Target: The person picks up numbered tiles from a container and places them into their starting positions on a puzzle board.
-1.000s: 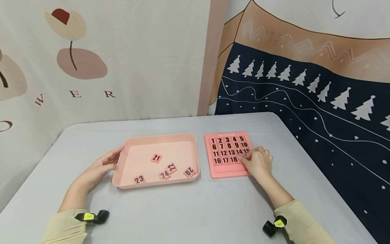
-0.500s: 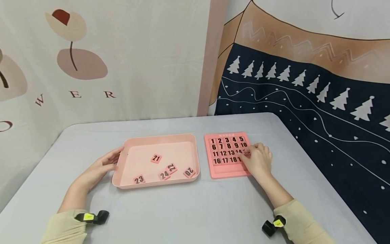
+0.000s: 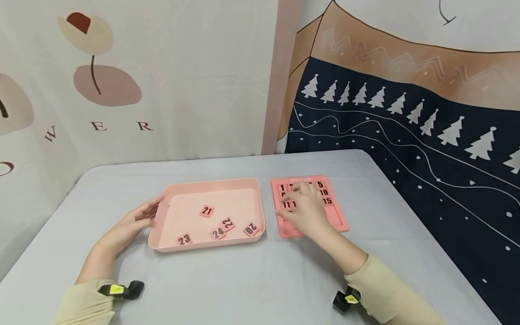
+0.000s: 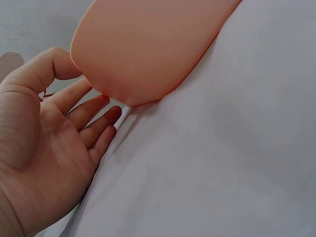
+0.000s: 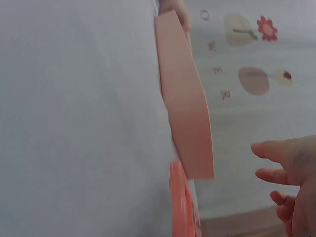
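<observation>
A shallow pink tray (image 3: 235, 198) lies on the table in the head view, with several loose number tiles in it. Tile 21 (image 3: 206, 211) is near its middle; tiles 24 (image 3: 218, 232) and 22 (image 3: 227, 224) lie against each other, with 23 (image 3: 184, 239) to their left and 20 (image 3: 251, 229) to their right. My left hand (image 3: 129, 225) touches the tray's left end with loosely extended fingers. Above the pink number board (image 3: 337, 219) my right hand (image 3: 306, 210) hovers, fingers apart and holding nothing. It hides much of the board's rows.
A pale cloth covers the table (image 3: 227, 284). Behind it hang a cream curtain (image 3: 203, 81) and a dark tree-patterned cloth (image 3: 406, 149) at the right. Each forearm wears a black wrist camera, one by the left cuff (image 3: 134, 290).
My right hand has let go of tile 19 at the right of the board's fourth row and moved left across the board. The left hand and the tray stay put.
</observation>
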Motion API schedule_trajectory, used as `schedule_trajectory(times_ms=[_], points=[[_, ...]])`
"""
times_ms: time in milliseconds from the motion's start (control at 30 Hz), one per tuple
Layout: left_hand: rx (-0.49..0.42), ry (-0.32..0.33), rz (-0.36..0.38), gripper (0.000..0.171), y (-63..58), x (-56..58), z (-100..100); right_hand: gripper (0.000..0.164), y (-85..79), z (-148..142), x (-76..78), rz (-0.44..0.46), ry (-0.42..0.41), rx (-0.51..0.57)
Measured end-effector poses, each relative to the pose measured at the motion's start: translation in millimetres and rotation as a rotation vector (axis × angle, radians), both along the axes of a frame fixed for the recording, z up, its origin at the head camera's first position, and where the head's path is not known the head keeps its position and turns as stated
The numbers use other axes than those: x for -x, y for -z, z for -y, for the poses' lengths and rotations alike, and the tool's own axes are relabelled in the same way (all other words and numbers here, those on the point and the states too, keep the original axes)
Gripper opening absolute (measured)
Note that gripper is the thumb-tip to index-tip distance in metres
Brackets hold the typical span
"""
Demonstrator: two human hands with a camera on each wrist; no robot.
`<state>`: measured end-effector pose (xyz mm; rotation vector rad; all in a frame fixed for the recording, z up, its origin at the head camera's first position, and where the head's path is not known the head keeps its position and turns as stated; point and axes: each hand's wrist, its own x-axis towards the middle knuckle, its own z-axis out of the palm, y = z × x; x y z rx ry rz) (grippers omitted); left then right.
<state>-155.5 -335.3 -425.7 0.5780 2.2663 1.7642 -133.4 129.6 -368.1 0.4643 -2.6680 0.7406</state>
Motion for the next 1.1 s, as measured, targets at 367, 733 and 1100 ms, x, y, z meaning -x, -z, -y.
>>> schedule_trajectory(times_ms=[367,733,1100], points=[[-0.005,0.004,-0.003,0.067,0.3,-0.6,0.9,0.036,4.1,52.5,10.7,0.105,-0.173,-0.268],[0.004,0.001,-0.001,0.067,-1.2,0.0,0.0,0.036,13.5,72.9,15.5,0.197,-0.144,-0.415],[-0.012,0.016,-0.015,0.067,-0.8,0.2,1.8,0.037,14.6,77.7,19.7,0.236,-0.137,-0.469]])
